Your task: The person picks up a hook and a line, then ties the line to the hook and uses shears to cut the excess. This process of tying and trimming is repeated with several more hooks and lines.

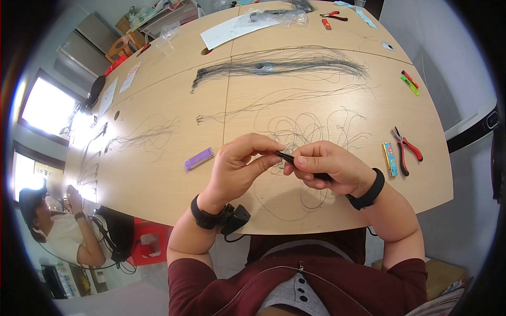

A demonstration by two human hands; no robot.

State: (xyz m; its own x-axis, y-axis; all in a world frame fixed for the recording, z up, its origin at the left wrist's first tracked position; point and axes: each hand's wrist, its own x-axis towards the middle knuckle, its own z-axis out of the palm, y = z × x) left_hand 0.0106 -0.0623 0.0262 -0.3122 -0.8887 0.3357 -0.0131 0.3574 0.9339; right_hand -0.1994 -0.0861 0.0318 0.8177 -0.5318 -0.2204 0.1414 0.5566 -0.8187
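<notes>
My right hand [329, 166] is wrapped round a slim black tool [285, 157], whose exact kind I cannot make out. Its tip points left, to the fingertips of my left hand [240, 166]. Thumb and forefinger of that left hand are pinched together there; what lies between them is too small to name. Below and behind both hands, loose curls of thin dark line [295, 129] spread over the table [205, 205]. Left of my left hand lies a purple box [199, 159].
Pliers with red and black handles [403, 150] lie at the right beside a blue-yellow box [390, 159]. A long bundle of dark line [279, 67] stretches across the middle, with thinner strands [284, 97] nearer. Another person [68, 231] sits at the left.
</notes>
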